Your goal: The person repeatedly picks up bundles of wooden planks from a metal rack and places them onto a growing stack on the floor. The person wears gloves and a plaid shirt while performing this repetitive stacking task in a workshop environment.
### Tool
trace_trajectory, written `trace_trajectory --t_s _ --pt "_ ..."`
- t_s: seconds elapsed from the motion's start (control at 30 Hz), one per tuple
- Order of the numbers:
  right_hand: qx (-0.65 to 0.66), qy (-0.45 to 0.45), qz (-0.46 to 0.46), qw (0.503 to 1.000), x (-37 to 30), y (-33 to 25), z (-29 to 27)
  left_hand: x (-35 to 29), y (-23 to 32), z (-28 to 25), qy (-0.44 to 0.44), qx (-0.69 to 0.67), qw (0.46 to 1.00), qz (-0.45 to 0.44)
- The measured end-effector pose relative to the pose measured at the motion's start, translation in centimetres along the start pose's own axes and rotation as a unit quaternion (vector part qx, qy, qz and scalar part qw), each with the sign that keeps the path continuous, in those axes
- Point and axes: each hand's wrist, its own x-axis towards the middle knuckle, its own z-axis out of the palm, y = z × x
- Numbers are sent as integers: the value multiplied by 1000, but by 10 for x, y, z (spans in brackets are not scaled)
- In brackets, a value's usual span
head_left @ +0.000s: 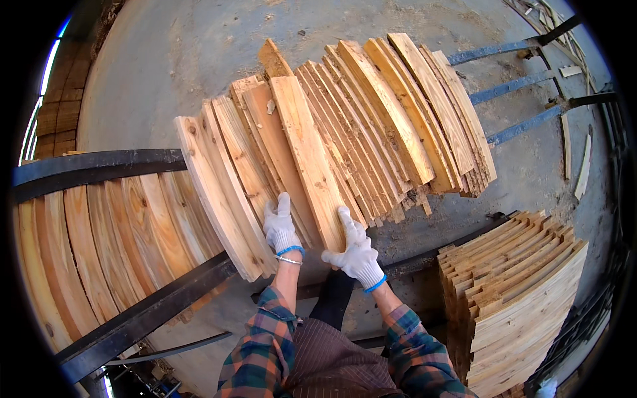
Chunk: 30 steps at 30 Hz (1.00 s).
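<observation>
A long row of wooden boards (381, 109) lies side by side across dark metal rails, many standing on edge. One light, knotted board (308, 152) lies on top with its near end toward me. My right hand (358, 252), in a white knit glove with a blue cuff, is closed around that near end, thumb on the left and fingers along the right side. My left hand (282, 229), gloved the same way, rests with fingers stretched out on the boards just left of it, beside a reddish-brown board (282, 149).
More boards (113, 232) lie at the left between two black metal rails (149, 312). A stack of curved boards (524, 305) stands at the lower right. Blue metal bars (511, 89) stick out beyond the row. Offcuts (584, 169) and sawdust lie on the grey floor (192, 46).
</observation>
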Motion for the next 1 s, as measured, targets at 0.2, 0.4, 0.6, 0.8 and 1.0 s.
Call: trace_trajectory --t_s 0.2,0.4,0.6,0.8,1.0 --pt "-116 -55 6 992 6 -18 -9 0 24 -5 -118 41 992 11" --pt "-161 -10 -54 985 -6 -12 3 -19 20 1 -114 -67 991 2" --pt "118 -6 31 992 -37 83 12 -97 -71 -46 -230 -233 944 -41" --pt "587 -161 24 793 -74 59 13 -278 -7 -109 -294 -18 948 -118" --pt "333 -143 -31 931 -167 63 -8 -226 -14 -96 -356 -271 881 -156"
